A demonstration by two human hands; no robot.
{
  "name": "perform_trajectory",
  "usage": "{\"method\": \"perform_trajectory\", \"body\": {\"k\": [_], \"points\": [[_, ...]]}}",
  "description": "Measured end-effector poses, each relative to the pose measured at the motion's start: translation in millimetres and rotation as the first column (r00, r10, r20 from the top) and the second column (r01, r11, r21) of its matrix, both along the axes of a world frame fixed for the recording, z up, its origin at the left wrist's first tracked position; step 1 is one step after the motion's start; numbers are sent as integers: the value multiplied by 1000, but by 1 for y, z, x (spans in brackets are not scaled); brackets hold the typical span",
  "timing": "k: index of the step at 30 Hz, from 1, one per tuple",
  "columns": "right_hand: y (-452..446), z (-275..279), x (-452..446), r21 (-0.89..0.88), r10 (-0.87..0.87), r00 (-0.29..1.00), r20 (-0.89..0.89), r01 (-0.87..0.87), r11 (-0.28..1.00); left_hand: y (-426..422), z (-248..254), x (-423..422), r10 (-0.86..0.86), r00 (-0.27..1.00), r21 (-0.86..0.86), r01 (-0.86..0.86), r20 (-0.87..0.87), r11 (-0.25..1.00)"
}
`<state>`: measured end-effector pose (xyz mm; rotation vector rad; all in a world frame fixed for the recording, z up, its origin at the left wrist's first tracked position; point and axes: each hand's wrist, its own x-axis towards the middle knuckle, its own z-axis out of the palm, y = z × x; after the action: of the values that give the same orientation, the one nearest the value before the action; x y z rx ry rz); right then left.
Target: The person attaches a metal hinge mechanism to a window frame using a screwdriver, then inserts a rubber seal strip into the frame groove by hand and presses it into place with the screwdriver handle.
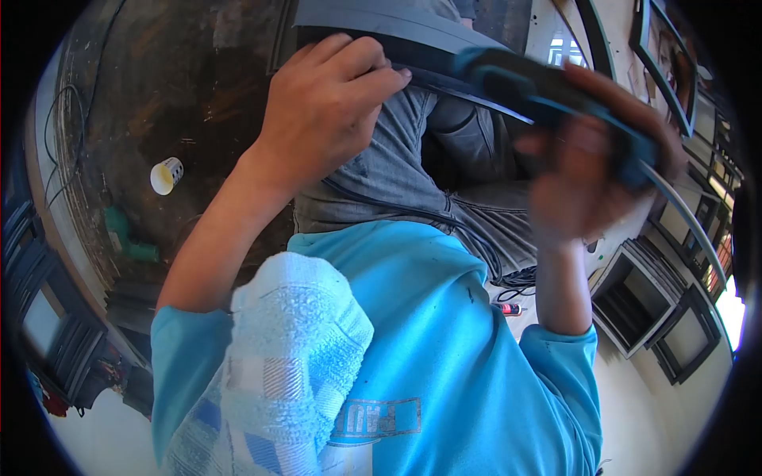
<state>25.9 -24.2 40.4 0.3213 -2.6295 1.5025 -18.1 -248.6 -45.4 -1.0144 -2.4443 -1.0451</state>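
Note:
My left hand (333, 95) is closed on the near edge of a dark grey frame (397, 28), which lies across my lap at the top of the view. My right hand (583, 170) is blurred by motion and wrapped round a teal and black power tool (548, 91). The tool is against or just over the right part of the frame; the exact contact is smeared. A pale cord or hose (690, 214) runs from the tool's right end down the right side.
A white cup (167, 176) with yellowish contents and a green tool (127, 238) are on the dark surface at left. Dark frames (59, 325) lean at far left, more frames (683, 333) at right. A black cable (468, 230) crosses my lap. A towel (294, 357) hangs over my chest.

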Motion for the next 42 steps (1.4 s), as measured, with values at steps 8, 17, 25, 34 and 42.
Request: {"method": "perform_trajectory", "body": {"k": [8,17,25,34,42], "points": [[-10,-12,-9,-180,19,967,-254,-67,981,-2,5,4,4,999,-7,-3,44,1000],[-7,-27,-20,-223,45,904,-426,-153,963,-2,7,3,10,999,-38,-8,49,999],[-5,-11,-18,23,114,961,-254,-112,993,-4,9,3,15,999,-103,-9,49,995],[-6,-3,-19,-26,111,948,-300,-125,992,-20,20,4,69,998,-195,-69,-8,978],[-5,-5,-22,130,140,974,-179,-118,985,-20,23,2,53,997,-115,-46,57,992]]}}
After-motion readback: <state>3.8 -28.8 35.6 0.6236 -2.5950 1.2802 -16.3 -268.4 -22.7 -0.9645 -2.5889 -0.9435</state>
